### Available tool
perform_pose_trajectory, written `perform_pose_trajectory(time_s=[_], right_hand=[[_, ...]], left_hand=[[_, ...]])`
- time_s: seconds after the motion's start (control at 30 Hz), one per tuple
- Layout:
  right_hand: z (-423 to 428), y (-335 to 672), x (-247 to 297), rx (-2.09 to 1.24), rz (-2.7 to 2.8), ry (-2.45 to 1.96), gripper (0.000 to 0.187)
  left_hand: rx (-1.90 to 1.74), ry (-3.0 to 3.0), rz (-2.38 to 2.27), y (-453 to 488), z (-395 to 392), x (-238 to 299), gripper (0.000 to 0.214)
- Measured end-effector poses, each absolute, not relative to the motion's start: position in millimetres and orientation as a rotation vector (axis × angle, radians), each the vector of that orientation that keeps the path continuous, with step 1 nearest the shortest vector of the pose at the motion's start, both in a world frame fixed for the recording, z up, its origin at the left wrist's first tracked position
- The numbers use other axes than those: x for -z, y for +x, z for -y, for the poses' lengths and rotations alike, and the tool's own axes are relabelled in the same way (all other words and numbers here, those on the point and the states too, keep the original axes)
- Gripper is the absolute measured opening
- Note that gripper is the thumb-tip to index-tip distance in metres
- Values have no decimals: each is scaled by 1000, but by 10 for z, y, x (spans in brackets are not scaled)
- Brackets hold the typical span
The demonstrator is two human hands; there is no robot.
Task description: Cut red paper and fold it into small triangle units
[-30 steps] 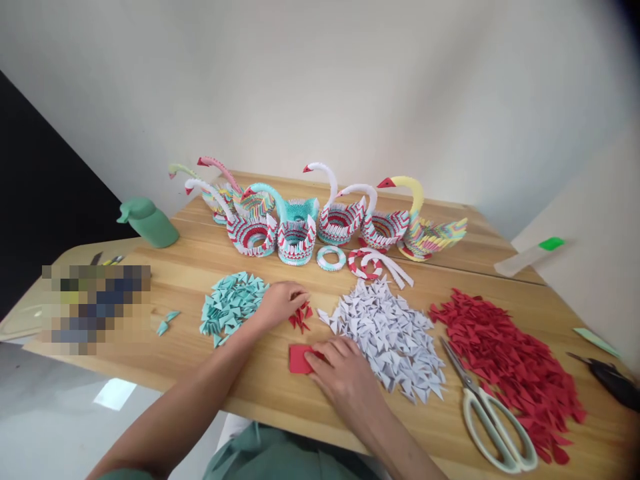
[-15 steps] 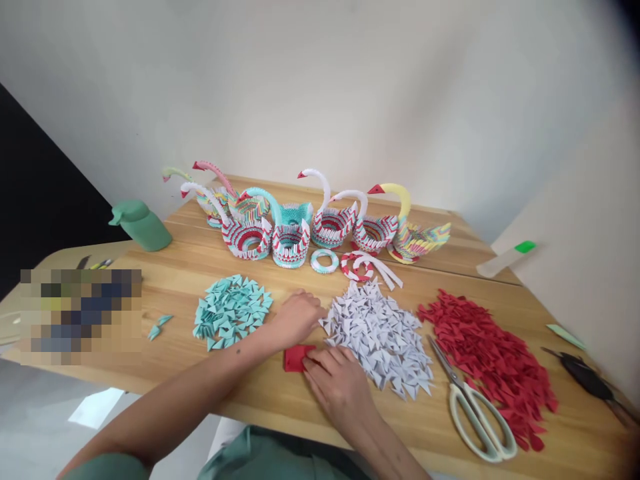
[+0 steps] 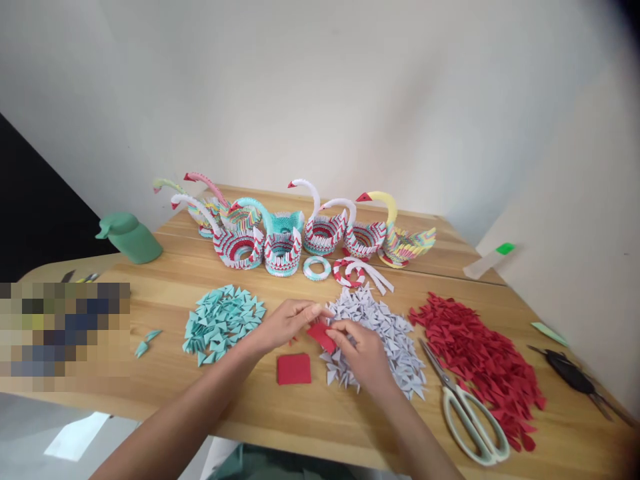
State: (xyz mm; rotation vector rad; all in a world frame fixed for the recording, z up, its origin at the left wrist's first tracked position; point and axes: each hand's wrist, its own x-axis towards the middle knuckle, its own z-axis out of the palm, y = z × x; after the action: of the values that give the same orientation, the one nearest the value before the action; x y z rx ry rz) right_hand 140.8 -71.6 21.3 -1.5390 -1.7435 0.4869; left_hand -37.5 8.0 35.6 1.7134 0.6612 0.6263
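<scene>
Between both hands is a small red sheet of paper [image 3: 323, 337], lifted above the table at the left edge of the white pile. My left hand [image 3: 290, 321] pinches its upper left side, and my right hand [image 3: 361, 347] grips its right side with thumb and fingers. Below them a stack of red paper rectangles [image 3: 294, 369] lies flat on the wood. White folded paper triangles [image 3: 395, 333] are heaped under and beside my right hand. To the left of my left hand is a heap of teal folded triangles [image 3: 223, 323].
Several folded-paper swans [image 3: 283, 250] line the back, with a teal-and-white paper ring [image 3: 317, 268] in front. Red triangles [image 3: 480, 360] and open scissors [image 3: 473, 420] lie on the right. A green jug [image 3: 131, 239] stands at the left, and a black-handled tool [image 3: 570, 371] lies far right.
My right hand has come up from the red stack with a sheet of red paper, and both hands now hold it. The view has shifted slightly.
</scene>
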Motion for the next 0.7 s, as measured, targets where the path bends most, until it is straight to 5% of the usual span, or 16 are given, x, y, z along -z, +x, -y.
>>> perform_pose_trajectory(time_s=[0.23,0.57,0.7], right_hand=[[532,1432,-309,-513,1705,-1512,15],[497,1468,-188,-253,1817,-1189,21],[500,1451,-173,-361,1731,-1187,9]], left_hand=[[-764,1534,-927,-296,-44,-217,26],[-937,1070,-877,-296,-21,-174,33],[-853,1151,-884,-294,15,-170,31]])
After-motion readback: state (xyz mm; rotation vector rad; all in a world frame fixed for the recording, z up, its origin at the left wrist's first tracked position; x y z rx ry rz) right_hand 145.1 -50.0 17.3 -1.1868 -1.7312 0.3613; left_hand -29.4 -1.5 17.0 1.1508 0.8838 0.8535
